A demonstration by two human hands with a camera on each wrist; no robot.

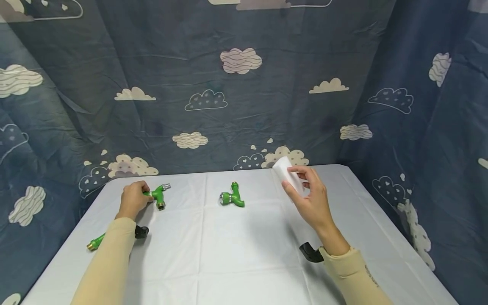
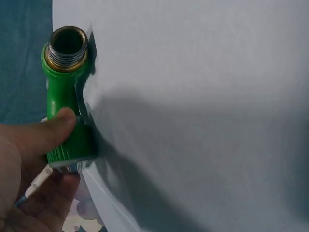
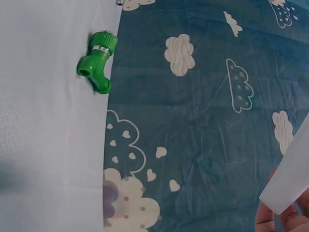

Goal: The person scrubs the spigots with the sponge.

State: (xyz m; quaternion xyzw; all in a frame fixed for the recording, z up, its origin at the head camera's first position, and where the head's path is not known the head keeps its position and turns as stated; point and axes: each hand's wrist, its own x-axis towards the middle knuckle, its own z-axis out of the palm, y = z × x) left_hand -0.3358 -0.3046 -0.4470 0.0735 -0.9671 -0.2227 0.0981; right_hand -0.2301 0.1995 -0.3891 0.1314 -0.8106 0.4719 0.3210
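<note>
My left hand (image 1: 133,198) is at the far left of the table, gripping a green tap (image 1: 158,195) with a metal nozzle and a brass threaded end. In the left wrist view the thumb presses against the green body of this tap (image 2: 63,96), near its ribbed end. My right hand (image 1: 310,203) holds a smooth white object (image 1: 287,174), roughly cylindrical, tilted above the far right of the table. Only part of this white object (image 3: 289,179) shows in the right wrist view, with fingers behind it. Its exact kind cannot be told.
Another green tap (image 1: 233,197) lies near the back middle of the white-covered table (image 1: 244,254). A green piece with a brass end (image 1: 95,242) lies at the left, partly hidden by my left sleeve. Dark cloud-patterned cloth (image 1: 267,118) hangs around the table's back and sides.
</note>
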